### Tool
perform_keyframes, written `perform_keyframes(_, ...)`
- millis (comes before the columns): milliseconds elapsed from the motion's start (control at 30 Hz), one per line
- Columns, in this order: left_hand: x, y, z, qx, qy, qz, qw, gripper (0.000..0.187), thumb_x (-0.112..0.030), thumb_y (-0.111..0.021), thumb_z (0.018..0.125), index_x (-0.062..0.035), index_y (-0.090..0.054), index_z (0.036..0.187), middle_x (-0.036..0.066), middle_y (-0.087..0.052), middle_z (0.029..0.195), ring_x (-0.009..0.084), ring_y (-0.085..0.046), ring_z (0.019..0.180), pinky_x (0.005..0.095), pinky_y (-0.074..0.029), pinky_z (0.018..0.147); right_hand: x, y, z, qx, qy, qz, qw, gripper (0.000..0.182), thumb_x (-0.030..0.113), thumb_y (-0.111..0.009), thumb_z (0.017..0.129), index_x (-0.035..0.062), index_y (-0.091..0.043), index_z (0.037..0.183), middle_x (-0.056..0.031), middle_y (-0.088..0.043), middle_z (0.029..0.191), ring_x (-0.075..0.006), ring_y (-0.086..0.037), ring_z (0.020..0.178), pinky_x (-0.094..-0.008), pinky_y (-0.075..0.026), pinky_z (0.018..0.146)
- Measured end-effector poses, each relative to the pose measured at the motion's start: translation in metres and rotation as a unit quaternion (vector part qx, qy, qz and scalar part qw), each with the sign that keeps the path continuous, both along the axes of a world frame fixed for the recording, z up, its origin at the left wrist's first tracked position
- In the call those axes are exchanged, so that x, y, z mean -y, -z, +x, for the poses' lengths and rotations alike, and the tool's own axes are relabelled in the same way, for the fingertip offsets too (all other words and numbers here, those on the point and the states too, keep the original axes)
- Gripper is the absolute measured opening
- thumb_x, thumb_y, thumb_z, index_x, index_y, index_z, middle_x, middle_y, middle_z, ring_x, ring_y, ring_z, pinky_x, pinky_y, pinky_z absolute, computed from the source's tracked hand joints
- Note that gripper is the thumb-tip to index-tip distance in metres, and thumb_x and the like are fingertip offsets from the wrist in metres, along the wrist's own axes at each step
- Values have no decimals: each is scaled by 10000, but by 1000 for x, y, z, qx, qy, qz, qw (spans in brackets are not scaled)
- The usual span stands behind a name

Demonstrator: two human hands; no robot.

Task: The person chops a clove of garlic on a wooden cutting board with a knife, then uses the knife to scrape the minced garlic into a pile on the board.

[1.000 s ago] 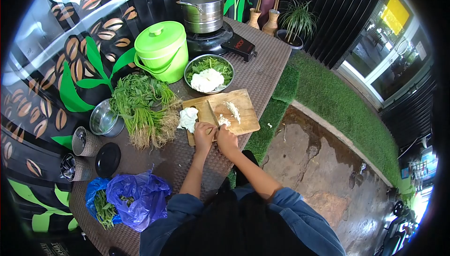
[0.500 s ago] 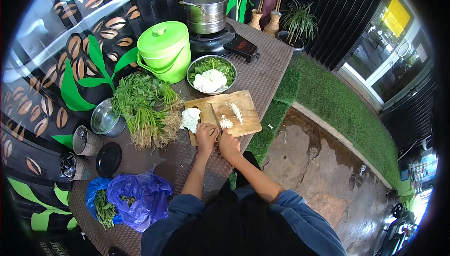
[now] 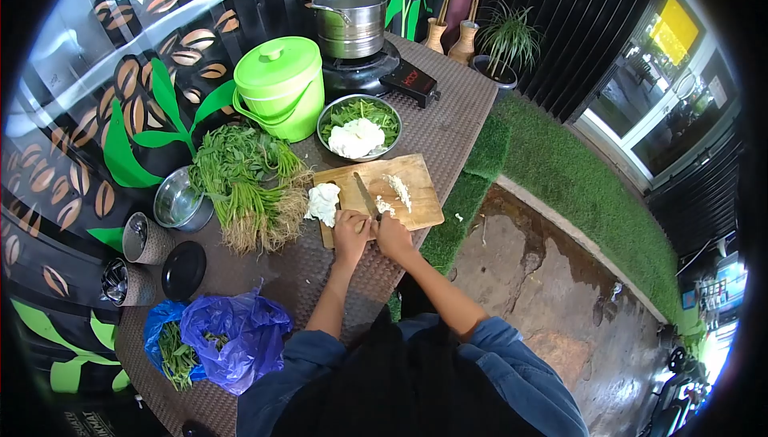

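Observation:
My right hand [image 3: 394, 237] is wrapped round the handle of a knife [image 3: 365, 193], its blade pointing away from me over the wooden cutting board [image 3: 422, 185]. Close beside it, my left hand [image 3: 350, 235] has its fingers bent together at the board's near edge; whatever they hold is hidden. Finely chopped white bits [image 3: 398, 191] lie in a strip on the board, and a smaller white heap [image 3: 385, 207] sits just right of the blade. A crumpled white piece [image 3: 323, 203], perhaps plastic or cloth, rests at the board's left end.
Behind the board stands a metal bowl [image 3: 324, 135] of leaves with something white on top. A big bunch of rooted greens [image 3: 248, 185] lies left. Farther back are a lime-green bucket [image 3: 276, 85] and a steel pot [image 3: 350, 25] on a burner. Blue plastic bags [image 3: 240, 341] sit front left.
The knife blade has turned, showing more of its flat side, and leans a little farther left. Both hands stay close together over the board's near edge. The view has shifted slightly.

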State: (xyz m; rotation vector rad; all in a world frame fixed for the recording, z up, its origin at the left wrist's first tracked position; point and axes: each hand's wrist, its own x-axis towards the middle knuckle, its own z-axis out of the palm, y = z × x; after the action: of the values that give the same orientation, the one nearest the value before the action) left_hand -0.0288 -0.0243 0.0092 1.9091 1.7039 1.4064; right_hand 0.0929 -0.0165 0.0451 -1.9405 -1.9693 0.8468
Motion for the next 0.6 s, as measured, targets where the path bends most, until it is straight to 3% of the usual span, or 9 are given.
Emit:
perform_keyframes(133,0,0,-1,-21,12,-40,999,97,-50,-689,748,-19,-722,833,110,-629,843,276,-571,904,375,-475,766,-5,0,42,-60,-7,34,998,425,337,-481,929,-78,-516,1015,-322,-624,882,-465,-612,894,-522,-481,779)
perform_keyframes(233,-10,-1,3,-48,12,-64,997,139,-40,-680,747,0,-719,874,129,-642,827,287,-601,861,378,-487,753,-2,3,56,-23,9,56,998,420,344,-472,930,-65,-516,1011,-318,-627,874,-458,-624,858,-525,-488,768)
perform_keyframes(300,-18,-2,7,-11,28,-79,996,126,-20,-684,769,10,-716,887,152,-686,789,275,-665,713,330,-526,657,2,4,54,14,13,42,999,397,338,-471,931,-50,-506,1004,-314,-630,860,-460,-628,833,-522,-496,767)
perform_keyframes(400,-23,-3,14,95,60,-110,988,124,-41,-694,784,13,-718,893,167,-696,797,253,-686,682,296,-535,631,8,4,35,17,-1,47,999,385,330,-470,934,-45,-498,1014,-310,-633,848,-464,-629,830,-520,-497,764)
perform_keyframes(600,-27,8,7,75,61,-87,991,143,-51,-709,787,36,-710,901,168,-700,811,208,-692,715,279,-535,650,-2,-23,29,71,-23,26,997,366,315,-460,947,-42,-506,1016,-299,-641,899,-439,-644,871,-509,-506,792)
